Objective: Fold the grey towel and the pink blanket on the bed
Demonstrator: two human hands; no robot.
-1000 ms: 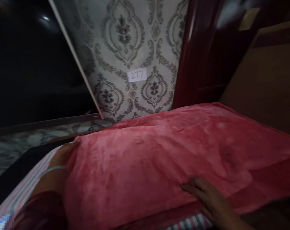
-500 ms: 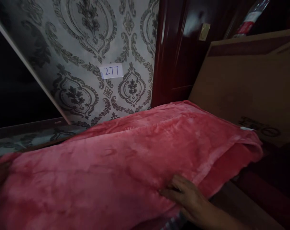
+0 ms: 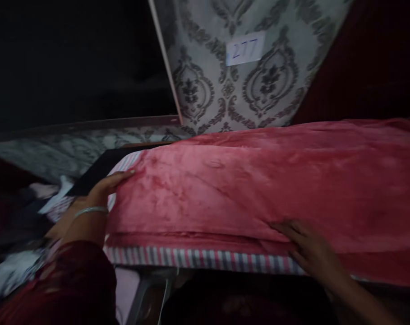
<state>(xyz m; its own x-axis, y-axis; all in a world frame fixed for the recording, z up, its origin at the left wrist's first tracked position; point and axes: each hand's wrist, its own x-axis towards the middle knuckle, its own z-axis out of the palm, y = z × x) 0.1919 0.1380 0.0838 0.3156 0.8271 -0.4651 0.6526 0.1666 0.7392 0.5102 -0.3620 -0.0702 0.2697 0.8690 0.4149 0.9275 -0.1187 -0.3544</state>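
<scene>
Below a patterned wall (image 3: 270,83) bearing a card (image 3: 245,48) marked 277, a pink blanket (image 3: 198,194) lies in layers over a striped cloth (image 3: 205,259), whose front edge shows beneath it. A person's left hand (image 3: 110,183), with a bracelet (image 3: 91,210) at the wrist, touches the blanket's left end, fingers extended; whether they grip it cannot be told. The right hand (image 3: 304,241) meets the blanket near its front edge, fingers close together, any pinch unclear. At upper left is a dark panel (image 3: 76,58).
</scene>
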